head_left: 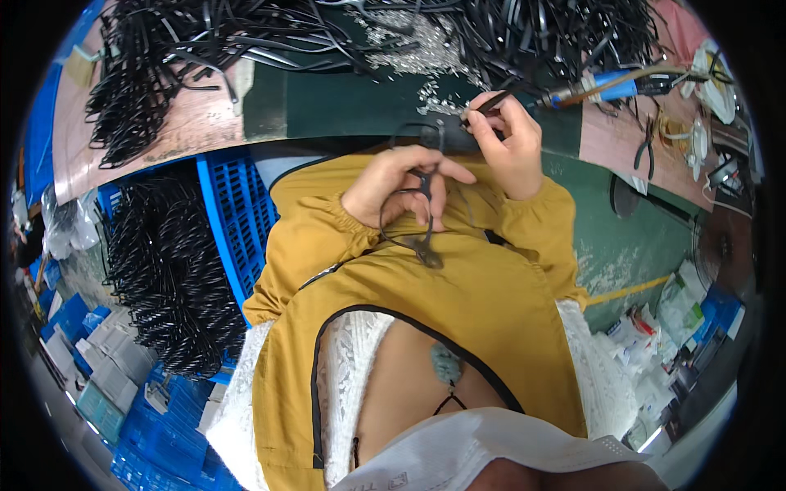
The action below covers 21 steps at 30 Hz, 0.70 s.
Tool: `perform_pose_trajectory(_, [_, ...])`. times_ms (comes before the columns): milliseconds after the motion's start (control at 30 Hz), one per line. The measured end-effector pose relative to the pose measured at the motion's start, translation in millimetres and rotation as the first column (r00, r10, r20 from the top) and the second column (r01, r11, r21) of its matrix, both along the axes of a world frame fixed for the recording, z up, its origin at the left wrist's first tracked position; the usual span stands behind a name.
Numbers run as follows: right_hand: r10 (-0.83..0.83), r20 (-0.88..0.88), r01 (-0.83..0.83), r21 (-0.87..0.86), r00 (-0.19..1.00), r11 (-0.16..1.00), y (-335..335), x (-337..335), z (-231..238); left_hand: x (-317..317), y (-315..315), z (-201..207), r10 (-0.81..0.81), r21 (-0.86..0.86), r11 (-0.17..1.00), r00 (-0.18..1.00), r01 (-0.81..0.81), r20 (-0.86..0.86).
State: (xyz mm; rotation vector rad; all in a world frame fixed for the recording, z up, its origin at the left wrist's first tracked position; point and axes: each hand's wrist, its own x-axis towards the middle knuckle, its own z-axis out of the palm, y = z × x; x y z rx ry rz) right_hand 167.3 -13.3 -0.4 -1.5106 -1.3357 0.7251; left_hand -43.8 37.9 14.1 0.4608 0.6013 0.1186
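Near my lap, at the table's front edge, my left hand (401, 190) is closed around a black eyeglass frame (425, 185). One rim hangs below the fingers and the other shows faintly above them, blurred. To its right, my right hand (512, 143) is raised over the table edge, thumb and fingers pinching a slim dark tool (494, 101) that looks like tweezers. Whether its tip carries anything is too small to tell. The two hands are apart. Just beyond them, many small clear pieces, like nose pads (438, 98), lie scattered on the dark green mat (327, 106).
Piles of black eyeglass frames (131, 123) cover the far table. A blue-handled powered screwdriver (614, 84) lies right, near black pliers (646, 147). At my left stands a blue crate (237, 213) beside a heap of black frames (168, 270). Bags and boxes (663, 327) lie at lower right.
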Motion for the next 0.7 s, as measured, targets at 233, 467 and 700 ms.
perform_pose_trajectory(233, [0.082,-0.346,-0.057,0.083,0.935,0.995,-1.1,-0.2,-13.2,15.1,-7.6,-4.9,0.025,-0.029,0.999,1.0,-0.026,-0.011])
perform_pose_trajectory(467, [0.083,0.139,-0.109,0.196,0.987,0.974,5.8,1.9,-14.2,23.8,-9.5,4.7,0.033,0.121,0.993,0.986,-0.013,-0.164])
perform_pose_trajectory(700, [0.046,0.104,-0.062,0.162,0.994,0.985,6.7,-4.9,-6.8,18.9,-7.5,7.0,0.075,-0.014,0.997,0.992,-0.077,-0.105])
